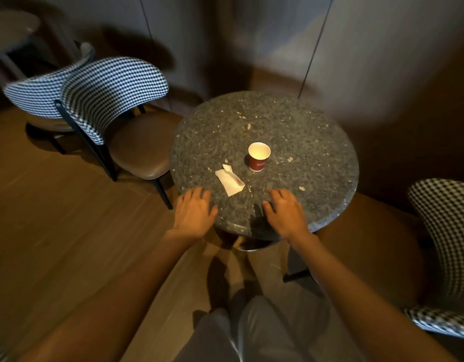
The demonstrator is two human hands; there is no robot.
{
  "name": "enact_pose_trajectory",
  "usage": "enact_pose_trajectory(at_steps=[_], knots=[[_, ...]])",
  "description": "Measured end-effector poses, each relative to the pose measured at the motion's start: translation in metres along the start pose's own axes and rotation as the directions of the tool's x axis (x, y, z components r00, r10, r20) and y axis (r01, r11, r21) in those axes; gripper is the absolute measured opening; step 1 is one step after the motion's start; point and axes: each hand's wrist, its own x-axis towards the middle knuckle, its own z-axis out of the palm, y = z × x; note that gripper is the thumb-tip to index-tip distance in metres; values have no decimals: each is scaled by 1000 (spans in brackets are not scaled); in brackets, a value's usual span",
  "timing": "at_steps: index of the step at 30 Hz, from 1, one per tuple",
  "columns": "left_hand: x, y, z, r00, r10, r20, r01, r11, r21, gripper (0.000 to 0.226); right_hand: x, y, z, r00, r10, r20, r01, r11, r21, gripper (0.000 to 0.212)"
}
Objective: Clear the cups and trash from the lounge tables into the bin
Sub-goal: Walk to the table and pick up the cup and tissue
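Red paper cup (258, 155) stood upright mid-table, torn white sachet (229, 180) beside it; your left hand (193, 215) and right hand (286, 211) hovered, fingers loosely spread, empty. A hasty reach could have tipped any dregs.

— Was there any writing to read?
— Only a faint pale print on the side of the red paper cup (258, 159), and it was too small and blurred to make out.
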Motion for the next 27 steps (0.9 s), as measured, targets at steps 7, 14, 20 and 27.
enact_pose_trajectory(at_steps=[7,14,20,27], knots=[[95,4,18,997,39,64,-38,999,-20,59,72,28,8,997,63,42,-64,997,35,47],[158,-2,32,995,-12,96,21,996,-87,48,154,54,18,974,161,160,-210,909,360,89],[173,-11,49,993,-46,105,54,996,-75,59,193,72,54,971,213,112,-240,821,517,99],[174,-19,71,985,-70,156,83,993,-80,56,225,66,66,956,237,171,-291,734,613,82]])
